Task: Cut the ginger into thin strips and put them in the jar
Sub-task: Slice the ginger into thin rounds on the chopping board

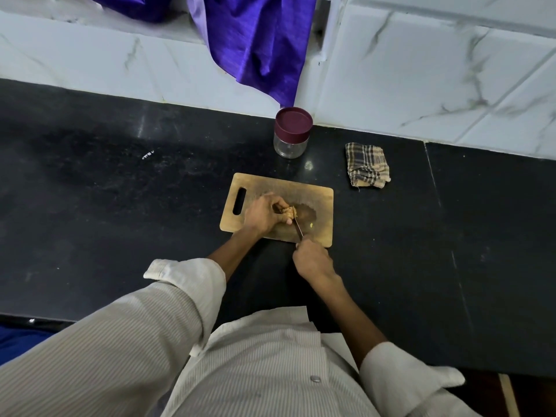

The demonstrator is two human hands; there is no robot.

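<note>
A wooden cutting board (319, 200) with a handle slot lies on the black counter. My left hand (264, 215) grips a tan piece of ginger (288, 211) on the board's middle, fingers curled over it. My right hand (313, 260) grips the handle of a small knife (298, 228), whose blade touches the ginger's right side. A tiny yellow scrap (311, 225) lies beside the blade. The glass jar (291, 133) with a maroon lid on stands upright behind the board near the wall.
A folded checked cloth (367, 165) lies to the right of the jar. A purple cloth (255, 40) hangs down the white tiled wall above the jar. Black counter (120, 191) stretches to the left and right of the board.
</note>
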